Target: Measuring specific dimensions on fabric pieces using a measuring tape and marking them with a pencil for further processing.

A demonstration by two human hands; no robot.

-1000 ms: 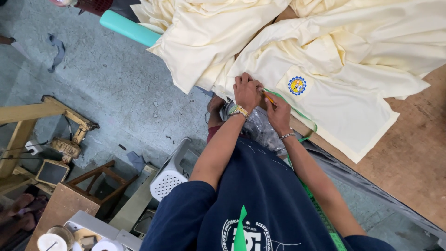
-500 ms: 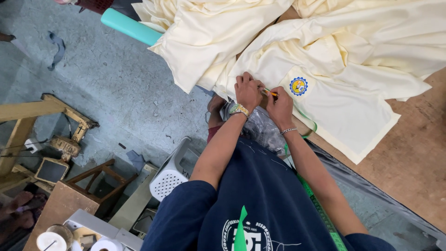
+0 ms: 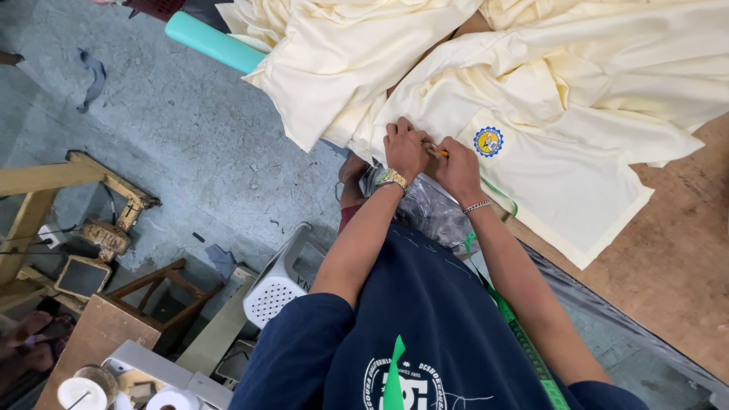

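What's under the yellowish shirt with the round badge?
The cream shirt lies on a brown wooden table. Both hands press its edge, hiding the cloth beneath them; the tabletop under the shirt is covered too.

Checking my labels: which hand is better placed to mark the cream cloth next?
Probably the right hand: its fingers hold the orange pencil on the cream cloth; the left hand presses flat.

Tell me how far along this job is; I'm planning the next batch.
Done: one cream garment lies spread, badge up. In hand: left hand pins it while right hand sets an orange pencil beside the badge. Left: the heaped cream cloth beyond looks unhandled.
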